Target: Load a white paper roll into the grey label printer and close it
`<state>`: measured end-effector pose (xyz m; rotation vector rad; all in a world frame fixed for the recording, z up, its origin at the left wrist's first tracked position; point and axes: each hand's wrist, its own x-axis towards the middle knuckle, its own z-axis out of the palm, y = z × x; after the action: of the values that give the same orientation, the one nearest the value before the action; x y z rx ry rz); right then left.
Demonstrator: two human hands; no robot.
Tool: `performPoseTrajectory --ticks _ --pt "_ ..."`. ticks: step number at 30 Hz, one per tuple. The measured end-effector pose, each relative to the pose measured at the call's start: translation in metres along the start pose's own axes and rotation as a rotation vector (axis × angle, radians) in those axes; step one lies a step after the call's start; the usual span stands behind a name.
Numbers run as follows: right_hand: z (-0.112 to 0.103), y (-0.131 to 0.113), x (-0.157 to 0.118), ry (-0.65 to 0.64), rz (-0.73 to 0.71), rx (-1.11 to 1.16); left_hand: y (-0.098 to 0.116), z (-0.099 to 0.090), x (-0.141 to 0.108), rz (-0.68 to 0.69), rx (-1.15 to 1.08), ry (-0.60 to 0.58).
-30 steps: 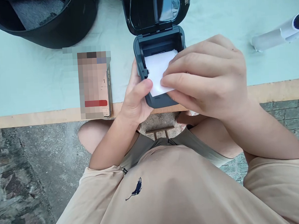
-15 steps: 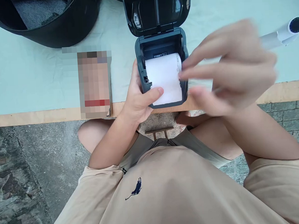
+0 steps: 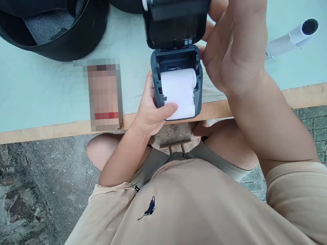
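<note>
Pale-green-covered worktop (image 3: 53, 88). Dark-grey plastic box-shaped device (image 3: 199, 98) at mid front edge: likely light, rigid, best held by its sides. Left hand (image 3: 149, 118) grips left side, thumb on white paper roll (image 3: 178, 86), probably soft, easily creased. Right hand (image 3: 239, 47) at raised black plastic lid (image 3: 177, 27); grip partly hidden, can't tell.

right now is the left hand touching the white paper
Touching. The head view shows the left hand with its thumb lying across the white paper, near its lower left edge.
</note>
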<state>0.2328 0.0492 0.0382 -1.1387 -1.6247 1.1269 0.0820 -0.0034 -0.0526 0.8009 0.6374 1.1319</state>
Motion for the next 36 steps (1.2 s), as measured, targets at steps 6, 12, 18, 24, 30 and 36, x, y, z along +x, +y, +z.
performPoseTrajectory --ticks 6,12,18,24,30,36 --pt "-0.006 0.032 -0.010 -0.027 -0.442 -0.107 0.005 0.003 0.002 -0.041 -0.043 -0.037" --pt "-0.011 0.044 -0.014 -0.156 -0.505 -0.120 0.004 0.002 -0.002 -0.084 -0.063 -0.033" --pt "-0.010 0.032 -0.023 -0.116 -0.207 0.039 -0.006 -0.003 0.002 0.047 0.072 -0.029" --pt "-0.013 0.031 -0.023 -0.322 0.052 0.143 -0.006 -0.005 0.003 0.125 0.124 -0.085" --pt "-0.009 0.030 -0.025 -0.304 0.028 0.163 0.007 0.011 0.001 0.015 0.044 0.000" --pt "-0.006 0.028 -0.028 -0.291 0.023 0.234 0.005 0.017 -0.001 0.015 0.085 0.104"
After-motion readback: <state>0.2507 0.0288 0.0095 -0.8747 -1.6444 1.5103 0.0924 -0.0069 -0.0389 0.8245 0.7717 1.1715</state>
